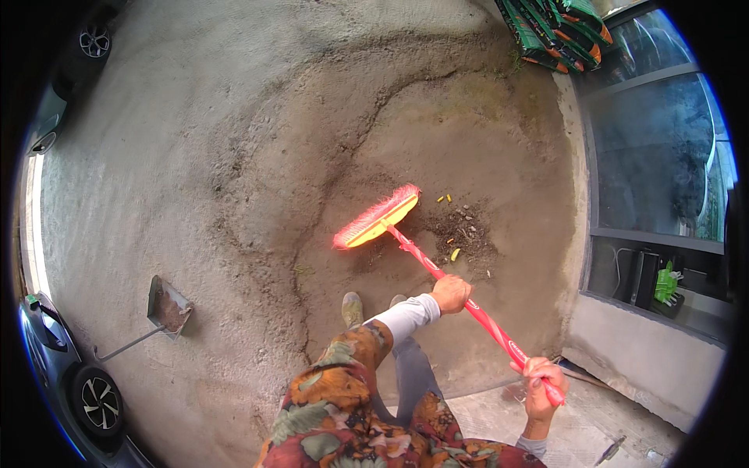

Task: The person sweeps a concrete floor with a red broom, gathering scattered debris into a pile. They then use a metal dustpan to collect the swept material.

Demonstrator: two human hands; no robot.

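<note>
My left hand [452, 293] grips the red shaft of a push-type broom [432, 266] about midway along. Lower right, my right hand [544, 380] wraps around the shaft's top end. The yellow broom head [380, 231], with red bristles [374, 216], rests tilted on the concrete floor ahead of my feet. Just right of the head lies a heap of dark dirt and crumbs [468, 231]. Small yellow scraps [456, 254] are scattered in and beside it.
A long-handled dustpan [169, 307] holding dirt stands at left. Parked cars [96, 403] line the left edge. Stacked green bags [556, 35] lie at top right, next to a glass window [649, 158] above a low wall [638, 351]. A crack [366, 131] crosses the rough concrete.
</note>
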